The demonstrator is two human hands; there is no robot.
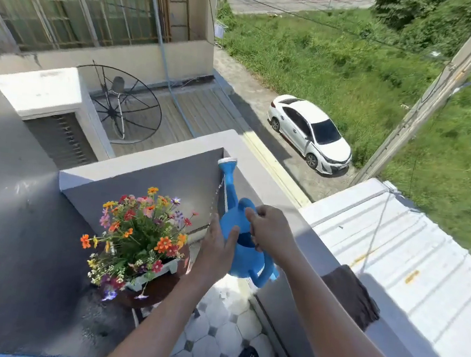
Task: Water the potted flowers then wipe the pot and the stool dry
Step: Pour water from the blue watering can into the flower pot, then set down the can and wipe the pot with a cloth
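Head view: one blue plastic watering can (243, 238) is held up in the air just right of the flowers, its long spout rising up and away to a white-faced rose (227, 161) near the corner of the balcony wall (169, 176). A thin line of drops falls from below the rose. The right hand (271, 230) is curled round the can's top handle; the left hand (216, 250) lies with straight fingers pressed flat against the can's near side. A second, looped handle sticks out at the can's lower rear.

One bunch of flowers (138, 234), orange, red, pink, purple, yellow and small white ones among green leaves, fills one white rectangular pot (154, 273). The pot stands on one dark round stool (155, 290), in the shaded corner by the grey wall, and only part of the stool's top and one leg shows under the blooms. The floor (219, 324) beneath is laid with pale tiles with small dark insets, and looks wet near the wall to the left.

One dark brown cloth (350, 296) lies draped over the top of the balcony's right-hand wall, well apart from the pot. Beyond the wall are one black mesh satellite dish (121, 105) on a lower roof, one white car (311, 131) parked beside grass, and one leaning utility pole (434, 96).
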